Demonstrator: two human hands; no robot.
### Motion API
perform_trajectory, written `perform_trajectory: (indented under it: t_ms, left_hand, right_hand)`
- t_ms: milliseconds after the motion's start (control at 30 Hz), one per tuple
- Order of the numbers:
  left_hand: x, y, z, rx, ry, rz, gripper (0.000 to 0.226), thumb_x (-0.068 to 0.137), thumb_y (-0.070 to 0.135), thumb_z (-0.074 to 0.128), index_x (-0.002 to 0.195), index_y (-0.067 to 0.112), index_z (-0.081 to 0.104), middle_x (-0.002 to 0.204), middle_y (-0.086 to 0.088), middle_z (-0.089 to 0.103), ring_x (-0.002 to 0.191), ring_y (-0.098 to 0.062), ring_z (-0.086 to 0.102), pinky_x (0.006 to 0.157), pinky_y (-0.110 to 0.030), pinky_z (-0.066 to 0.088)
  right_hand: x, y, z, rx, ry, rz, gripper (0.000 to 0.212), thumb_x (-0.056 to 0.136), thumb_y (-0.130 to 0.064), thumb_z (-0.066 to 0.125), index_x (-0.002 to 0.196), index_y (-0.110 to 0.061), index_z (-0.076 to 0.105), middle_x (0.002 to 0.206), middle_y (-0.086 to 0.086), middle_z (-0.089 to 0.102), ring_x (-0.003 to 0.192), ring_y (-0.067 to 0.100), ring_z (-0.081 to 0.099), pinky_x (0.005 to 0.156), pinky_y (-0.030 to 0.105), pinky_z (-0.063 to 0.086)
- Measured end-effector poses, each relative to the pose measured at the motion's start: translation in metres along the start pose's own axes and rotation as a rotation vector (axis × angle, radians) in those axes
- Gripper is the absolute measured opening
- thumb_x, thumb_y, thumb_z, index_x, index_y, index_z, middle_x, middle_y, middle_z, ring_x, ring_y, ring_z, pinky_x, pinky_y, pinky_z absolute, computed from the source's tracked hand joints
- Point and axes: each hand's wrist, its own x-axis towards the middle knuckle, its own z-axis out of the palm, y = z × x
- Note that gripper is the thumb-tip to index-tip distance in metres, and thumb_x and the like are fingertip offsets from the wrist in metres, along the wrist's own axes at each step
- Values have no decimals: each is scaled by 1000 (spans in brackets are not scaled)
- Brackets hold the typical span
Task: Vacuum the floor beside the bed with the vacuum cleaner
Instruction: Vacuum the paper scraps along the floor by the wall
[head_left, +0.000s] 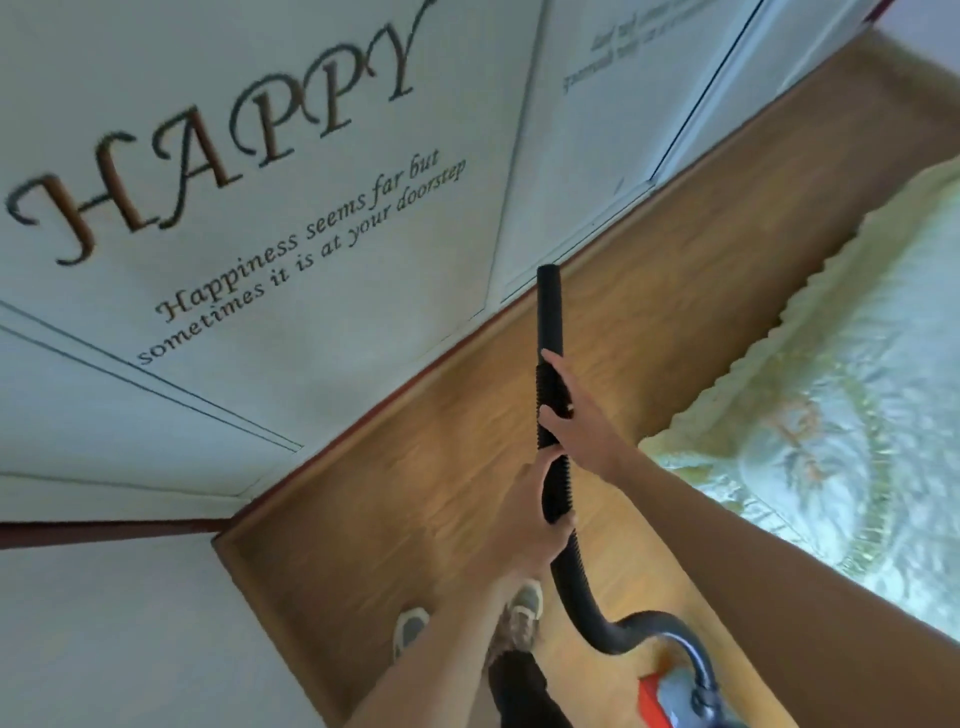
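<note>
Black ribbed plastic runs up the middle of the head view. The hose (571, 597) of the vacuum cleaner (665, 699), whose orange and grey body sits at the near right edge, curves up off the wooden floor (415, 467). It passes through both hands and ends in a smooth black tube (549, 306). That tube points at the far strip where the floor meets the white wall panels (311, 338). Whether its mouth touches the floor cannot be told.

The right hand (582, 426) takes the farther hold, its grip closed round the ribbed section with the fingers wrapped in from the right. The left hand (519, 525) sits just nearer, its grip closed round the hose where it starts to bend down. The two hands are close but apart, with a short run of ribs showing between them.

On the wall, large brown script reads "HAPPY". Below it, smaller italic lines read "Happiness seems far but sometimes it is at your doorstep". Farther right, a second panel carries small lines too blurred to read.

The bed (831, 415) fills the right side under a pale patterned cover with a ruffled edge. The floor shows as a narrow lane between it and the wall, and the hose hangs over that lane. At the near end stand a left shoe (410, 631) and a right shoe (525, 605), both light, with a dark trouser leg (519, 691) above the right one.
</note>
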Motion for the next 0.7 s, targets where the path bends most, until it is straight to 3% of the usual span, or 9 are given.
perform_trajectory:
  t_ms: [67,133,233,300,400,533,633,700]
  left_hand:
    - [6,35,7,15,-40,52,69,90,12,63,146,35,31,138,14,44,122,0,43,107,-27,43]
    - [14,67,18,35,-82,107,70,90,10,63,147,32,30,134,18,41,126,0,42,109,-29,41]
    - [28,115,47,130,-87,226,71,87,10,69,144,31,34,134,7,49,122,-6,50,106,-29,46]
    - [34,143,74,159,-106,290,67,85,9,69,139,32,37,127,2,51,116,-9,54,102,-30,49]
    - [34,181,117,218,-154,380,60,84,10,65,136,29,41,120,-1,50,106,-12,55,95,-33,51]
    - [34,217,169,284,-236,478,64,83,4,60,137,34,42,113,2,46,95,-9,53,87,-31,52]
    - [41,243,204,358,-303,562,67,83,5,59,138,39,38,116,-1,46,100,-14,53,91,-38,52]
    - [41,263,224,402,-343,600,71,85,2,59,141,40,37,113,-2,44,95,-12,53,89,-33,54]
  right_hand:
    - [-14,-21,-36,-40,35,-68,69,97,-3,50,151,-37,23,103,7,57,78,15,57,67,24,53]
    - [-28,-36,-73,-88,84,-123,73,95,-1,52,150,-40,23,103,9,58,78,19,58,68,28,54]
    - [-55,-45,-129,-155,215,-167,76,93,0,54,150,-40,23,104,11,59,78,24,61,69,36,58]
    - [-77,-41,-165,-159,312,-188,75,92,1,55,151,-35,26,110,11,59,81,26,62,71,35,59]
    - [-113,-23,-214,-178,457,-208,67,90,-1,57,148,-26,34,116,8,59,96,23,59,84,31,53]
    - [-163,1,-270,-119,639,-206,59,87,-9,58,138,-31,40,116,5,59,107,25,55,95,42,48]
    - [-196,13,-305,-54,745,-217,57,87,-6,59,137,-30,42,112,5,59,102,22,56,90,40,50]
    - [-215,20,-324,-21,805,-216,58,87,-6,58,136,-32,42,108,5,59,95,20,57,86,36,52]
